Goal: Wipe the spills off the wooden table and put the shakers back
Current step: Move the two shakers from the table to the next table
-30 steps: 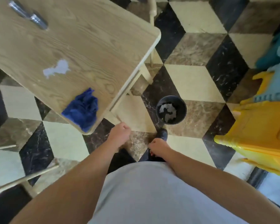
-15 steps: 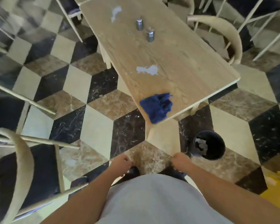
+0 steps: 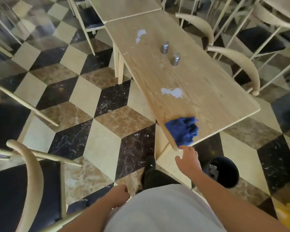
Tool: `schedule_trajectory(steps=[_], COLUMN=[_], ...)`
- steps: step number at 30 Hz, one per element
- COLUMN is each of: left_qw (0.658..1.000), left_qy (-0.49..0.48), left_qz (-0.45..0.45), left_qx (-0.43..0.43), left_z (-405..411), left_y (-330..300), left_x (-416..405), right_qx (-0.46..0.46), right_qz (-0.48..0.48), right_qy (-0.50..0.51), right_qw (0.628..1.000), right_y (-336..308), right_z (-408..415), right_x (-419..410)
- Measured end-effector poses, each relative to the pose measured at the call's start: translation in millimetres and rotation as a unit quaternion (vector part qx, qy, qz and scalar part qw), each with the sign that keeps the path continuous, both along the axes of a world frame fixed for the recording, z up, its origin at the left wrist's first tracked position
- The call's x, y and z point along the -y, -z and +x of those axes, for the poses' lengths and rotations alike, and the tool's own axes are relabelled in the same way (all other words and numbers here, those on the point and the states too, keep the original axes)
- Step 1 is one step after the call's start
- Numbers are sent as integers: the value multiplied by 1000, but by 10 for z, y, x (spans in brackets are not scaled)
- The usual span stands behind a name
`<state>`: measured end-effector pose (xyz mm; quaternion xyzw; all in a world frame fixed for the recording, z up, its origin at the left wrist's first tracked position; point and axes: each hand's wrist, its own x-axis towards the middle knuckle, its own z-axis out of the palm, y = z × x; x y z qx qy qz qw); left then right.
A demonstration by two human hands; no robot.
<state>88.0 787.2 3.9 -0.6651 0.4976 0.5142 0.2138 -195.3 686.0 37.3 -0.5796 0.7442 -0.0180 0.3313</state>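
Tabletop (image 3: 208,91) corner — right grip (image 3: 188,162) spread, empty.

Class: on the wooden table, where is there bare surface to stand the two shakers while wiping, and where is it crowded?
Bare wood lies between the near spill and the blue cloth, and along the right edge. Crowded: around both shakers, with the far spill beyond.

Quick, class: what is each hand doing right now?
Left hand: loosely curled at the side, holding nothing.
Right hand: open, reaching toward the blue cloth.
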Motion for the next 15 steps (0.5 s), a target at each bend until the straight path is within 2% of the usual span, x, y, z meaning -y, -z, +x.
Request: schedule_trajectory(steps=[3,10,15], left_qw=[999,990,988], left_qy=[36,100,97], left_qz=[-34,-86,-110], left_qx=[11,45,43], left_z=[44,230,291], left_y=[-51,-265,-348], left_x=[419,1660,2447], right_qx=[16,-26,-47], right_qz=[-65,-42,-61], right_qy=[15,15,46], right_qw=[998,999,996], right_y=[-7,412,514], right_z=[9,122,318], right_x=[466,1303,1553])
